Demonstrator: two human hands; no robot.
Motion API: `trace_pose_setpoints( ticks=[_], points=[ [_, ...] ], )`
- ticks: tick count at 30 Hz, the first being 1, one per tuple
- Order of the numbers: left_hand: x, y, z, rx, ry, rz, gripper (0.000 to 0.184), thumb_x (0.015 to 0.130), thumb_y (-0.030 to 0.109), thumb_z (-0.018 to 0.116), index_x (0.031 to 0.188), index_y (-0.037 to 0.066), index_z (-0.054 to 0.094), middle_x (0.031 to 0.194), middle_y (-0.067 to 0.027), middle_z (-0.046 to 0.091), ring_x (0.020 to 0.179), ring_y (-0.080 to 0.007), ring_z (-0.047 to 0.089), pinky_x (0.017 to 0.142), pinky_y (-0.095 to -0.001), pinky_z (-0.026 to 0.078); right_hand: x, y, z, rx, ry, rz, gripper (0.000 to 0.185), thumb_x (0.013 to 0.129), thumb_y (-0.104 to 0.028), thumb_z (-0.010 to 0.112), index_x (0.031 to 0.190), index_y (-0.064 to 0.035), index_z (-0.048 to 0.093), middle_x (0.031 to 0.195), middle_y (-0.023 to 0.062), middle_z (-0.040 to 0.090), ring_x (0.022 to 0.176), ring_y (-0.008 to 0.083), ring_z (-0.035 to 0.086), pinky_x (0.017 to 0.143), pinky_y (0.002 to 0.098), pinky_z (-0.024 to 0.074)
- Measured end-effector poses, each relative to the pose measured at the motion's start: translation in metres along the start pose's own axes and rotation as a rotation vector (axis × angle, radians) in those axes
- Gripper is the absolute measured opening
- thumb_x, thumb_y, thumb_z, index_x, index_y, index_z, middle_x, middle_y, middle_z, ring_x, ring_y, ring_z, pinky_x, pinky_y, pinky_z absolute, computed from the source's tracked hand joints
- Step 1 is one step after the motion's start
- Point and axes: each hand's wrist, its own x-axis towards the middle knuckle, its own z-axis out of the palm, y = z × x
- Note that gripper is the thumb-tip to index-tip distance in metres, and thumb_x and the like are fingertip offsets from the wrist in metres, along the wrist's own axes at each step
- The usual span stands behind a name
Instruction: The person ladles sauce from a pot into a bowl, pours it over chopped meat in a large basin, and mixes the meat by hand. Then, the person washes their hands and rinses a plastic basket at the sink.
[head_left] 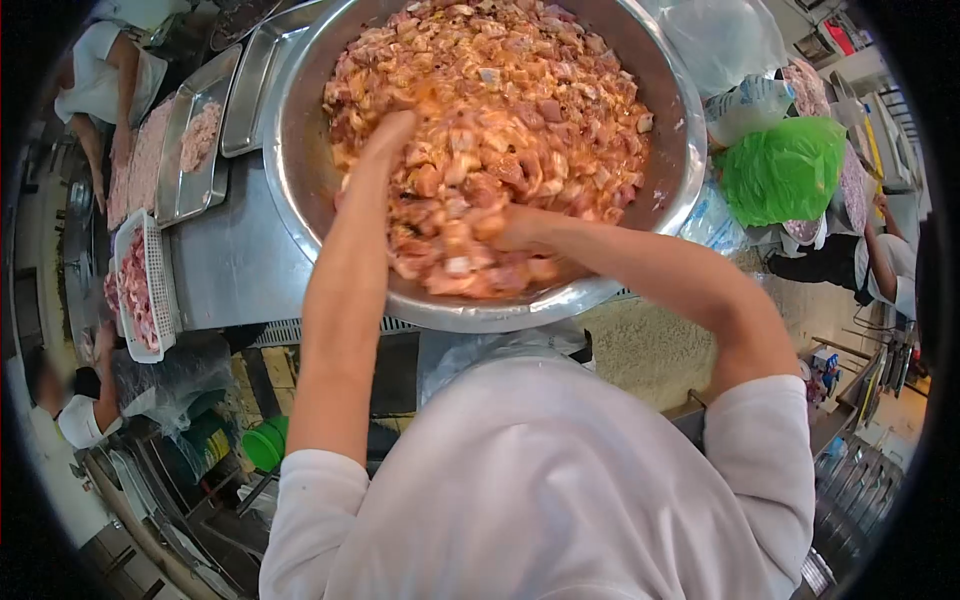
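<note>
A wide metal bowl [690,130] stands in front of me, heaped with chunks of raw, seasoned meat [540,110] in an orange-red coating. My left hand [397,128] is sunk into the meat on the left side of the heap, its fingers buried from sight. Nearer the front rim, my right hand [510,228] is pushed into the same meat. Chunks and blur cover its fingers. Whether either hand is closed on any pieces does not show.
Metal trays [228,160] and a white basket [168,290] of raw meat line the left side. A green plastic bag [785,170] and clear bags [725,45] lie to the right. Co-workers [105,75] stand on both sides. A green bucket [264,443] is low on the left.
</note>
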Motion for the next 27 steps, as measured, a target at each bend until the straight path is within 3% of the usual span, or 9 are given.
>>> trace_pose_setpoints(
  ticks=[4,6,8,12,14,17,22,25,27],
  points=[
    [-0.053,0.078,0.010,0.097,-0.040,0.163,0.046,0.091,0.027,0.052,0.123,-0.004,0.057,0.128,-0.0205,0.056,0.111,-0.0305,0.055,0.095,-0.0434,0.042,0.038,-0.063,-0.022,0.148,0.257,-0.078,0.045,0.094,-0.038,0.055,0.123,-0.0037,0.058,0.113,0.0133,0.065,0.095,0.0242,0.063,0.082,0.0374,0.0519],
    [-0.017,0.059,-0.015,0.027,0.118,0.404,0.038,0.085,0.026,0.061,0.114,0.002,0.066,0.105,-0.0176,0.068,0.096,-0.0233,0.062,0.083,-0.0364,0.048,0.064,-0.063,-0.079,0.180,0.253,-0.181,0.045,0.097,-0.037,0.053,0.127,-0.0030,0.055,0.122,0.0135,0.061,0.101,0.0258,0.062,0.084,0.0397,0.0531],
    [-0.032,0.047,-0.037,-0.069,0.374,0.261,0.037,0.082,0.028,0.063,0.107,0.002,0.069,0.101,-0.0179,0.069,0.092,-0.0238,0.064,0.081,-0.0356,0.050,0.077,-0.065,-0.144,0.745,0.139,-0.302,0.043,0.098,-0.033,0.054,0.126,-0.0012,0.053,0.125,0.0161,0.059,0.108,0.0267,0.061,0.087,0.0411,0.0561],
    [-0.016,-0.032,-0.039,-0.256,0.927,-0.013,0.046,0.084,0.036,0.060,0.115,0.002,0.065,0.108,-0.0185,0.067,0.095,-0.0326,0.066,0.083,-0.0392,0.052,0.016,-0.024,-0.250,0.037,0.456,-0.327,0.044,0.097,-0.025,0.056,0.133,-0.0013,0.050,0.133,0.0202,0.053,0.113,0.0287,0.060,0.090,0.0391,0.0554],
    [-0.024,-0.028,-0.015,-0.944,0.859,-0.180,0.055,0.089,0.041,0.054,0.122,-0.003,0.059,0.128,-0.0230,0.057,0.103,-0.0363,0.063,0.091,-0.0465,0.051,0.089,0.052,-0.295,-0.158,0.918,-0.523,0.048,0.089,-0.036,0.065,0.129,-0.0101,0.060,0.127,0.0122,0.062,0.111,0.0277,0.063,0.092,0.0429,0.0498],
    [0.079,-0.086,-0.010,-0.676,0.879,-0.317,0.055,0.095,0.041,0.043,0.126,-0.003,0.056,0.126,-0.0219,0.057,0.100,-0.0312,0.065,0.075,-0.0394,0.057,0.132,0.083,-0.238,0.476,0.956,-0.325,0.055,0.090,-0.040,0.063,0.135,-0.0101,0.054,0.126,0.0141,0.062,0.112,0.0275,0.061,0.094,0.0409,0.0479],
    [0.024,0.059,0.061,-0.817,0.381,-0.114,0.053,0.097,0.043,0.041,0.126,0.001,0.054,0.117,-0.0153,0.060,0.104,-0.0271,0.060,0.089,-0.0431,0.049,0.133,-0.009,-0.143,0.981,0.743,-0.421,0.056,0.091,-0.039,0.064,0.133,-0.0050,0.051,0.122,0.0156,0.063,0.108,0.0287,0.060,0.093,0.0413,0.0473],
    [-0.008,0.123,0.043,-0.910,0.062,0.107,0.047,0.098,0.038,0.043,0.130,0.005,0.049,0.123,-0.0115,0.055,0.104,-0.0229,0.057,0.088,-0.0406,0.049,0.108,-0.044,-0.161,0.965,0.587,-0.617,0.056,0.091,-0.038,0.065,0.131,-0.0020,0.051,0.120,0.0160,0.063,0.107,0.0297,0.059,0.092,0.0417,0.0471],
    [-0.019,0.131,0.009,-0.753,0.041,0.121,0.048,0.093,0.040,0.052,0.126,0.006,0.055,0.118,-0.0110,0.063,0.104,-0.0252,0.060,0.092,-0.0438,0.048,0.099,-0.036,-0.209,0.527,0.695,-0.306,0.028,0.090,-0.027,0.065,0.109,-0.0067,0.064,0.099,0.0091,0.066,0.089,0.0212,0.063,0.073,0.0355,0.0519]
  ],
)
